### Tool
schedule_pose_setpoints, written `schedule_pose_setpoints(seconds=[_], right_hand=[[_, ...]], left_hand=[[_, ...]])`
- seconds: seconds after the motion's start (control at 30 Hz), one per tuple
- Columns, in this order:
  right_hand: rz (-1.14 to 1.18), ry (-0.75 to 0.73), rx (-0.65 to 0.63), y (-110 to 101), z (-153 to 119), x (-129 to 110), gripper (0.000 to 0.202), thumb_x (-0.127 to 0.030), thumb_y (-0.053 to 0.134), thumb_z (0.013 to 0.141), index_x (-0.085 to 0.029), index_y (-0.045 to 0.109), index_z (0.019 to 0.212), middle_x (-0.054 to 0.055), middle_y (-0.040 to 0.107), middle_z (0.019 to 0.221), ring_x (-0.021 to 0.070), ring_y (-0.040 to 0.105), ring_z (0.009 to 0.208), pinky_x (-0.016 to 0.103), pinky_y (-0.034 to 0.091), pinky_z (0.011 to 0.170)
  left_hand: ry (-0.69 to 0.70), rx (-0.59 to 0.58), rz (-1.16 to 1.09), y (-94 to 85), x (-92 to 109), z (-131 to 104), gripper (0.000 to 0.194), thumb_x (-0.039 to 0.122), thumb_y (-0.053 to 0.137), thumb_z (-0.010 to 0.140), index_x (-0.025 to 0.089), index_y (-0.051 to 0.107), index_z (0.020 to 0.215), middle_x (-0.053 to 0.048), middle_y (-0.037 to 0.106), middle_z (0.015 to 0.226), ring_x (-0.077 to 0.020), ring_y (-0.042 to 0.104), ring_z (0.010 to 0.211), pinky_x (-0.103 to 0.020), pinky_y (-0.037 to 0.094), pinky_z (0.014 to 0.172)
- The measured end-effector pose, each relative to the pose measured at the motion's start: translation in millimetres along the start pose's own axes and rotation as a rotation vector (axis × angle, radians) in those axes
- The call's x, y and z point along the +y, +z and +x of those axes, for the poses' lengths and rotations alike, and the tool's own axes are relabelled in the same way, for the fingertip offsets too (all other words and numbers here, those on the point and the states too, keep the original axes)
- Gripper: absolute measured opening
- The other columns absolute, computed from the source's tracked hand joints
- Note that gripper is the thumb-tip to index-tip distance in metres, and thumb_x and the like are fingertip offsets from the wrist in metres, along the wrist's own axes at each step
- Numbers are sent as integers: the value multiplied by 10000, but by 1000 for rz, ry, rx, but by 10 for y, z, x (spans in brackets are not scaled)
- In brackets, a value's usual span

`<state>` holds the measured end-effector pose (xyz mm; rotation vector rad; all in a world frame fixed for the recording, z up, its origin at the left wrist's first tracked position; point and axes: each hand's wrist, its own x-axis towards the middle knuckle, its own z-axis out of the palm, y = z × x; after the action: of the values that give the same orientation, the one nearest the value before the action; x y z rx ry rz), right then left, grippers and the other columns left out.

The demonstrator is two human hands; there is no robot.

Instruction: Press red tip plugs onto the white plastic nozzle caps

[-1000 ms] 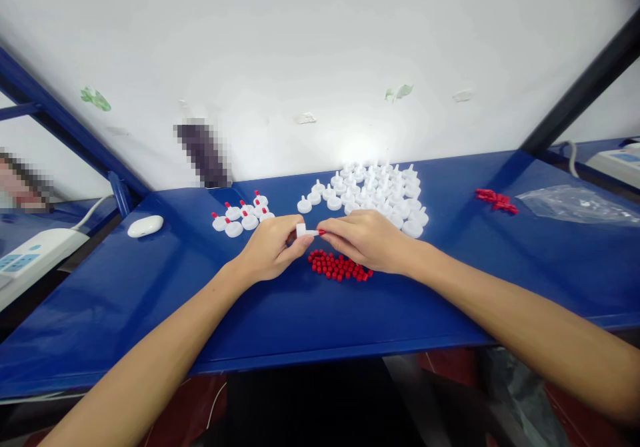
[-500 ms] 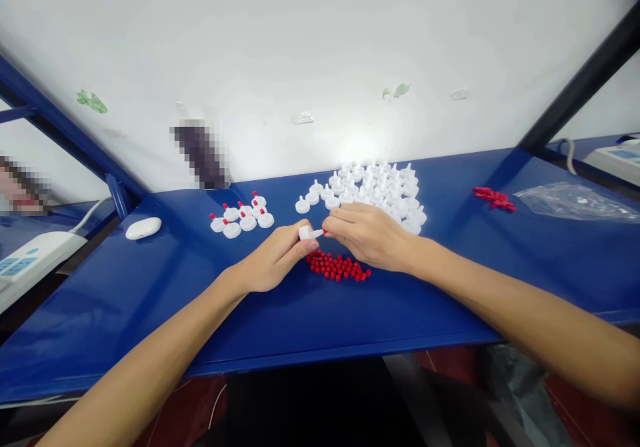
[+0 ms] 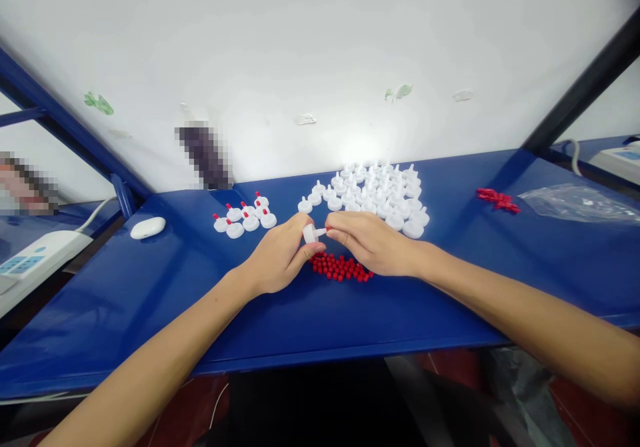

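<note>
White nozzle cap (image 3: 310, 234) held near far-left edge of red-cap pile (image 3: 342, 268). Left hand (image 3: 277, 257) clasps its base; spout's long axis runs sideways, toward right hand (image 3: 373, 243), which pinches red tip cap (image 3: 328, 229) at spout end, seating partly hidden. Right hand nearer the spout tip.

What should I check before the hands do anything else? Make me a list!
1. Left hand holding the white round plastic cap with a spout: ok.
2. Right hand at the spout's small red plastic tip: ok.
3. Red tip pushed on fully: cannot tell, the right hand mostly hides it.
4. Loose small red plastic pieces nearby: ok, just below the hands.
5. White round red-tipped caps apart from the white bare-spouted caps: ok.
</note>
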<state>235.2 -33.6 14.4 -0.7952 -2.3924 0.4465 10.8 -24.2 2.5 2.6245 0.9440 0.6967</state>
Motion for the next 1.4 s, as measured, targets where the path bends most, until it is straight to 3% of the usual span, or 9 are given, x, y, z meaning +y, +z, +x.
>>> schedule_pose_setpoints(seconds=[0.23,0.5,0.73,1.03,1.2,1.4], right_hand=[[133,113,-40,-24,18,-20,307,-306,342,1042,-208,400,757,-40,432,673,118,397,608,271,301,607],[321,220,-101,50,38,67,318,-333,354,1039,-207,396,750,-55,408,656,109,386,596,264,320,601],[199,156,-6,59,49,40,284,-299,337,1045,-209,401,783,-40,423,691,121,393,623,272,323,629],[4,-93,28,57,60,107,250,-242,326,1043,-221,344,794,-9,419,750,147,379,690,295,337,686],[-84,-157,-20,71,36,159,230,-180,331,1024,-221,339,798,-2,409,755,155,359,699,298,325,682],[1,-79,47,130,37,136,247,-236,340,1040,-220,336,793,-21,414,724,135,366,646,280,308,644]], left_hand=[[79,86,213,39,-14,11,310,481,364,1019,180,434,1000,-55,526,912,-180,479,702,-311,387,622],[92,51,352,64,-85,33,345,501,311,1027,184,442,986,-62,538,916,-186,496,710,-313,391,628],[-63,53,53,93,-33,24,341,488,321,1026,199,412,871,-17,503,812,-159,466,665,-306,373,616],[-148,-139,-419,57,5,57,441,537,244,1029,194,417,813,23,396,745,-132,368,682,-293,365,661],[-164,-174,-433,51,-17,39,447,558,275,1017,190,444,827,12,434,773,-141,403,715,-295,375,674],[-129,-56,-385,111,-32,36,368,499,356,1017,184,442,847,20,427,779,-131,398,709,-282,353,669]])
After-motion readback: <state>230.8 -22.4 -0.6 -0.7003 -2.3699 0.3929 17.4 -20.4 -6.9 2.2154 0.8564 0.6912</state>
